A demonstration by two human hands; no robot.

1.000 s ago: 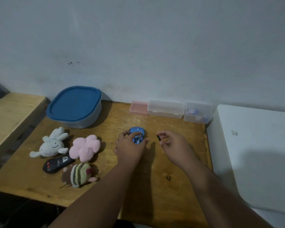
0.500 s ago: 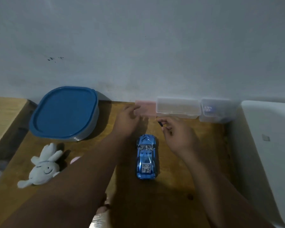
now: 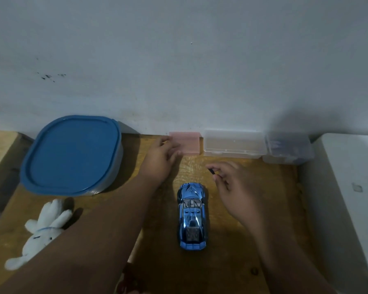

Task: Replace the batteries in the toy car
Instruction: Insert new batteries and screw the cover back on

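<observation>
A shiny blue toy car stands on its wheels in the middle of the wooden table, nose toward the wall. My left hand reaches past it and its fingers touch the small pink plastic box at the wall. My right hand hovers right of the car's nose and pinches a small dark piece between thumb and fingertips; what the piece is I cannot tell.
A clear box and a smaller clear box stand right of the pink one. A blue-lidded container sits at the back left, a white plush rabbit at the front left. A white surface borders the table's right side.
The car was set down from my left hand onto the table. My left hand then reached to the pink box. My right hand kept hold of the dark piece.
</observation>
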